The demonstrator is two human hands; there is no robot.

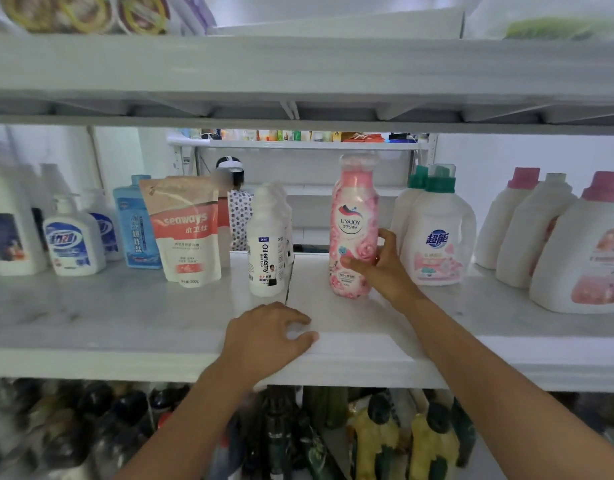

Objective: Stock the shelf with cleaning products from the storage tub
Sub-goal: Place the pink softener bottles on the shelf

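Note:
A tall pink UYAJOY bottle [354, 216] stands upright on the white middle shelf [160, 317], between a white Oil enemy bottle [267, 244] and a white jug with a green cap [437, 233]. My right hand [381, 268] wraps around the pink bottle's lower right side. My left hand [267, 336] rests flat on the shelf's front edge, fingers spread, holding nothing. The storage tub is not in view.
Left on the same shelf stand a seaways pouch [186, 230], a blue bottle [136, 223] and pump bottles [72, 237]. White jugs with pink caps [582, 244] fill the right. Dark bottles [281, 434] crowd the shelf below. A person [234, 199] stands beyond the shelving.

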